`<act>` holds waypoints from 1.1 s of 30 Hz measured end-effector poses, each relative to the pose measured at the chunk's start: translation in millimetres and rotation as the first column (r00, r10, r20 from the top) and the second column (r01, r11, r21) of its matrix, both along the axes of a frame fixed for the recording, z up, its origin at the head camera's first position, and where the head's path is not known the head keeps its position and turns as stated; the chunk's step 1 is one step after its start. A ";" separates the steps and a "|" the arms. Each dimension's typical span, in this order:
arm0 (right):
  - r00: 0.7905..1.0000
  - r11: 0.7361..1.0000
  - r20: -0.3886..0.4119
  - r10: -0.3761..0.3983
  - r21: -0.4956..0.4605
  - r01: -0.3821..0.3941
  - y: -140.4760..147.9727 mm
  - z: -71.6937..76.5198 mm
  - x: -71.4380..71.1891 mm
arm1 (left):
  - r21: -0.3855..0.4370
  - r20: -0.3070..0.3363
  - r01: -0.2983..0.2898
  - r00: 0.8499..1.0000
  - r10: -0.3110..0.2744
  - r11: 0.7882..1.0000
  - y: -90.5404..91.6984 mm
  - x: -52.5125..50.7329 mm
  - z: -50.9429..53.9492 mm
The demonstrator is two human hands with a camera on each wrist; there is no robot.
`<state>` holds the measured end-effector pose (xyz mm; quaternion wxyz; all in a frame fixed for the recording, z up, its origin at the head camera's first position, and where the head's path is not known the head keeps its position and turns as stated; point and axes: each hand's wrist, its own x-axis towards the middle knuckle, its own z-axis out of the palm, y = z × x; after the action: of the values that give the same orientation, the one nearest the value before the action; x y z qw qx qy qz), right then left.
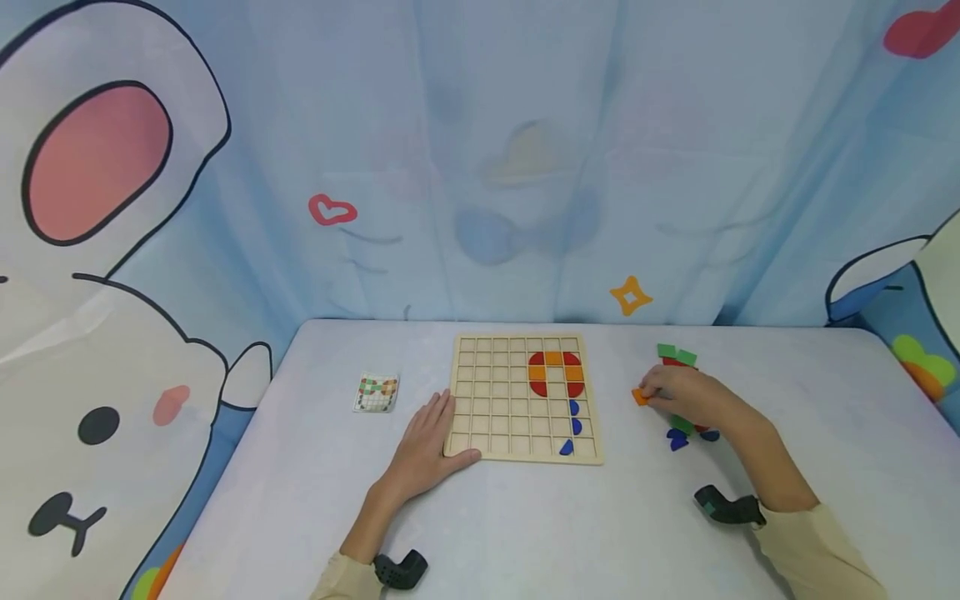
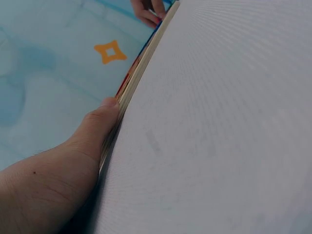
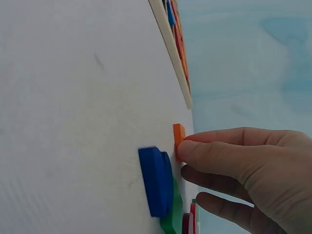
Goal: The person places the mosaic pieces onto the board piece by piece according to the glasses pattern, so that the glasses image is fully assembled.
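Note:
A wooden grid board (image 1: 517, 429) lies on the table, with red, orange and blue pieces in cells on its right side. My left hand (image 1: 426, 446) rests against the board's lower left corner, fingers straight along the edge; the left wrist view shows the thumb (image 2: 95, 126) on the rim. To the right of the board, my right hand (image 1: 693, 396) pinches an orange piece (image 1: 640, 397) between thumb and finger, as the right wrist view also shows (image 3: 179, 139) at the fingertips. Under and around that hand lies a pile of green, red and blue pieces (image 1: 678, 439).
A small card with a coloured pattern (image 1: 377, 392) lies left of the board. Two green pieces (image 1: 666, 350) are at the pile's far end. A patterned curtain (image 1: 525, 167) hangs behind the table's far edge. Each wrist carries a black device (image 1: 401, 570).

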<state>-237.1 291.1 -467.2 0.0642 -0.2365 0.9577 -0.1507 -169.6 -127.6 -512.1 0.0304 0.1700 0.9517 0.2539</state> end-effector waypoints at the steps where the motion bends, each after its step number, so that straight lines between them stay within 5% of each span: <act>1: 1.000 1.000 -0.008 0.001 0.011 -0.001 -1.4 0.0 0.6 | 0.001 0.001 0.001 1.000 -0.001 1.000 0.1 0.4 0.3; 12: 0.999 0.999 0.010 -0.034 -0.005 0.034 -2.9 -1.3 3.0 | -0.008 -0.001 0.001 1.000 -0.001 1.000 0.1 -1.5 -1.7; 18: 0.997 0.995 -0.043 -0.068 -0.075 0.065 -11.0 -4.1 2.8 | -0.009 -0.009 -0.002 1.000 0.002 1.000 -0.3 -0.7 -3.1; 25: 0.998 0.990 -0.065 -0.013 -0.144 0.004 -56.4 2.3 0.5 | -0.006 -0.011 0.001 1.000 -0.001 1.000 -1.4 -0.5 -3.1; 33: 0.991 0.997 -0.115 0.067 -0.034 -0.071 -102.6 1.4 -6.2 | -0.005 -0.023 0.008 1.000 -0.008 1.000 -1.2 -1.6 -4.0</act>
<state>-243.3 188.5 -465.8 0.0100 -0.2788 0.9480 -0.1531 -171.2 -128.8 -516.1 0.0212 0.1767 0.9519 0.2493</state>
